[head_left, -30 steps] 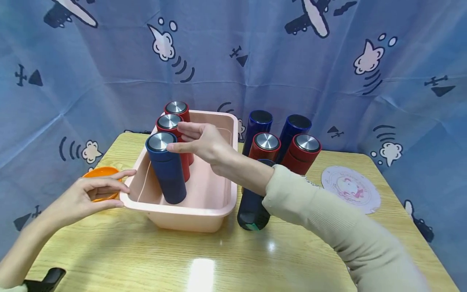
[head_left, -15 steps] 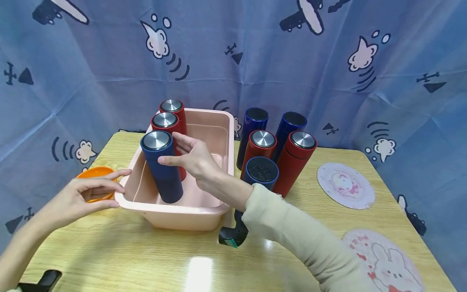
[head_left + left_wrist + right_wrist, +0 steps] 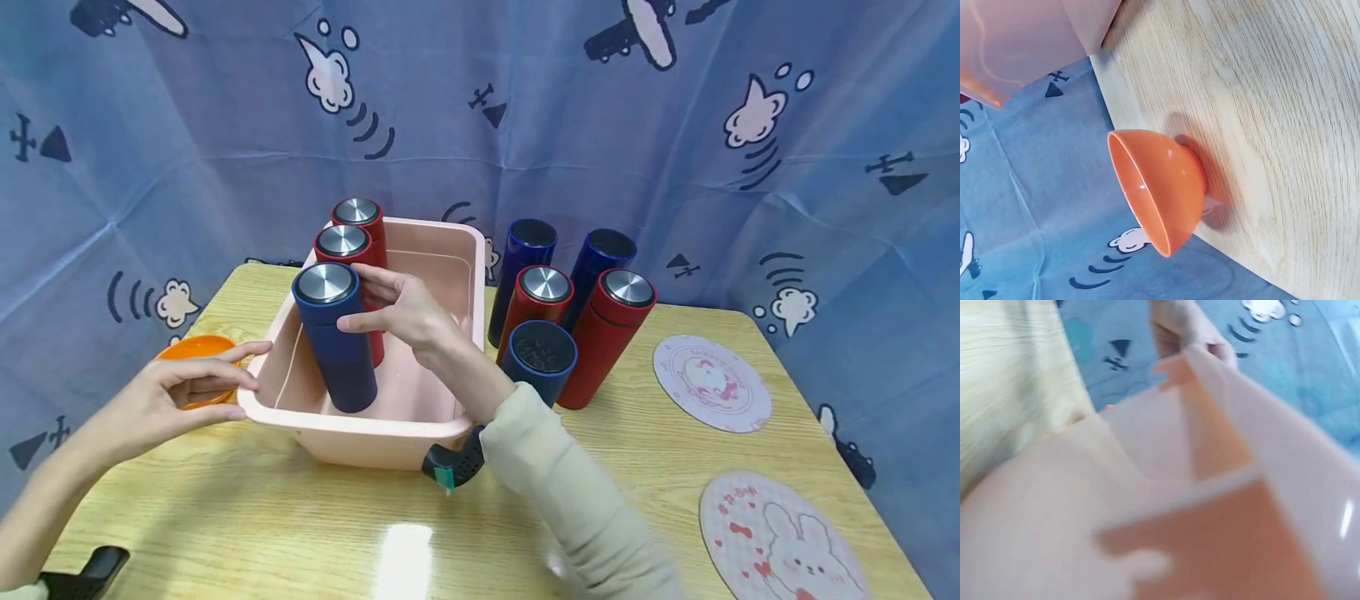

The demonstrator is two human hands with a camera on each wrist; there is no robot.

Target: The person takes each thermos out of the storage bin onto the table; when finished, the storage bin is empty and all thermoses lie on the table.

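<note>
A pink plastic basin [image 3: 360,427] stands on the table. Along its left wall stand two red thermos bottles [image 3: 377,333] and, nearest me, a dark blue thermos bottle [image 3: 333,354] with a steel-topped lid. My right hand [image 3: 405,312] holds the upper part of this blue bottle from the right, thumb in front, fingers partly hidden behind it. At the basin's near left corner my left hand [image 3: 198,387] pinches the rim. Beside the basin, close to that hand, is an orange bowl [image 3: 1163,184]. The right wrist view is blurred and mostly filled by the basin.
Right of the basin stand two shiny blue bottles [image 3: 531,250], two red bottles [image 3: 603,350] and a dark blue bottle [image 3: 542,358]. Two round mats, one with a pink print [image 3: 711,383] and one with a rabbit [image 3: 783,537], lie farther right. A blue curtain [image 3: 510,100] hangs behind.
My right hand has come down from the lid to the body of the blue bottle. The bottle still stands in the basin, and my left hand stays at the rim.
</note>
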